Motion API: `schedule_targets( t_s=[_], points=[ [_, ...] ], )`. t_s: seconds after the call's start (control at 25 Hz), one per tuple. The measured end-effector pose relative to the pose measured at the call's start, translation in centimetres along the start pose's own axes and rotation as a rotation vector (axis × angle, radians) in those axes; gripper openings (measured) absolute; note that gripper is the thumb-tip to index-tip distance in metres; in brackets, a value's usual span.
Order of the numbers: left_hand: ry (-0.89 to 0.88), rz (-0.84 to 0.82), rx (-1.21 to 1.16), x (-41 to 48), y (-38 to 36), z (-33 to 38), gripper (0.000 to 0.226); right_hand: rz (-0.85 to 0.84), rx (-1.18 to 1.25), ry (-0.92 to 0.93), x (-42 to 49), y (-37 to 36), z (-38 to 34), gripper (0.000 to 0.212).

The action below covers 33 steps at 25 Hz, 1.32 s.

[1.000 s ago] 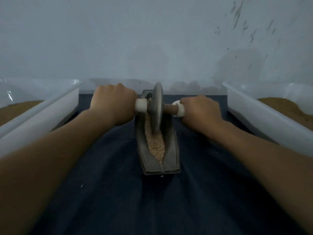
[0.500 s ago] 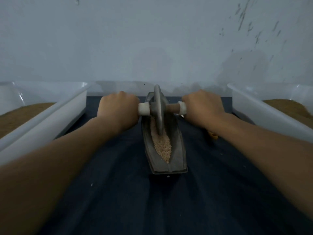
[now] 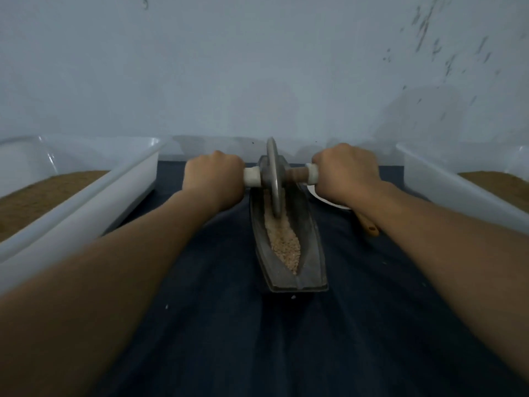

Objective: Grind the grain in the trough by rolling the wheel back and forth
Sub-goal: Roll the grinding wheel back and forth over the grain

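Wheel barely moved, still at far end of trough. Trough ran lengthwise away from the person, axle crosswise. Left hand, right hand: fingers curled round axle ends.

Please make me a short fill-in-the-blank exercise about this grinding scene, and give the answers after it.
1. The wheel is nearer the ____ end of the trough, away from the person.
2. The left hand and the right hand each grip a ____ handle beside the wheel.
3. The grain lies in the trough, which rests on a dark ____ cloth.
4. A white bin holding ____ powder stands left of the cloth.

Missing words: far; white; blue; brown
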<state>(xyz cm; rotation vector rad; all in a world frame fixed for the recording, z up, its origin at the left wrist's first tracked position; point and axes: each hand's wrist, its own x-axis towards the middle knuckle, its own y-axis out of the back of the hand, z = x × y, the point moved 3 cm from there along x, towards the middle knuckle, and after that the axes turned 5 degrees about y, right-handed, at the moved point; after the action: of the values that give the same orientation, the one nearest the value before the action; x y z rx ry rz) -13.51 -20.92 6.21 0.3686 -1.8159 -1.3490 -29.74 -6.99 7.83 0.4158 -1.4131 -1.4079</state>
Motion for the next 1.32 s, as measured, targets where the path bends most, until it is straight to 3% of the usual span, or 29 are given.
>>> schedule_targets(
  t_s=[0.08,0.2,0.24,0.36,0.44,0.56,0.6,0.72,0.8,0.92,0.96,1.08,1.16,1.32],
  points=[
    [-0.084,0.135,0.033,-3.4,0.4,-0.7,0.01,0.096,-0.016,0.094,-3.3,0.5,0.3,0.011],
    [-0.244,0.396,0.081,-7.4,2.6,-1.7,0.031,0.349,-0.001,0.16,-9.1,1.0,1.1,0.027],
    [-0.275,0.419,0.089,-6.9,2.9,-1.9,0.03,0.348,0.032,0.168,-9.1,0.8,1.7,0.029],
    [-0.172,0.238,0.153,-4.6,0.9,-0.7,0.021,0.261,-0.03,0.096,-6.1,-0.6,1.0,0.023],
    [-0.059,0.226,0.137,-1.9,0.6,0.5,0.007,0.118,0.055,-0.018,-2.7,-1.4,0.3,0.013],
    [-0.068,0.183,0.156,-0.2,1.3,1.5,0.006,-0.01,0.168,-0.107,-1.6,-2.5,0.5,0.01],
    [-0.103,0.196,0.144,-0.8,1.7,1.2,0.002,0.025,0.174,-0.073,-2.8,-2.2,0.7,0.01],
    [-0.271,0.345,0.137,-5.8,2.2,-0.3,0.034,0.353,0.016,0.071,-8.5,-0.3,1.4,0.039],
    [-0.268,0.385,0.108,-6.7,2.2,-1.3,0.039,0.384,-0.023,0.118,-8.8,0.2,1.6,0.04],
    [-0.102,0.25,0.101,-4.2,0.8,-0.3,0.015,0.137,-0.016,0.064,-4.7,-0.5,0.4,0.011],
    [-0.043,0.154,0.08,-2.7,0.6,0.2,0.004,0.06,-0.006,0.016,-2.8,-0.4,0.0,0.011],
    [0.006,0.007,0.015,-0.4,0.4,0.7,0.014,-0.042,0.003,-0.031,0.0,-0.2,-0.4,0.017],
    [-0.054,0.112,0.026,-2.3,0.6,-0.1,0.005,-0.002,-0.012,0.037,-2.0,0.1,0.1,0.011],
    [-0.245,0.424,0.058,-6.5,2.1,-1.4,0.04,0.313,-0.039,0.183,-7.7,0.7,1.5,0.033]
  ],
)
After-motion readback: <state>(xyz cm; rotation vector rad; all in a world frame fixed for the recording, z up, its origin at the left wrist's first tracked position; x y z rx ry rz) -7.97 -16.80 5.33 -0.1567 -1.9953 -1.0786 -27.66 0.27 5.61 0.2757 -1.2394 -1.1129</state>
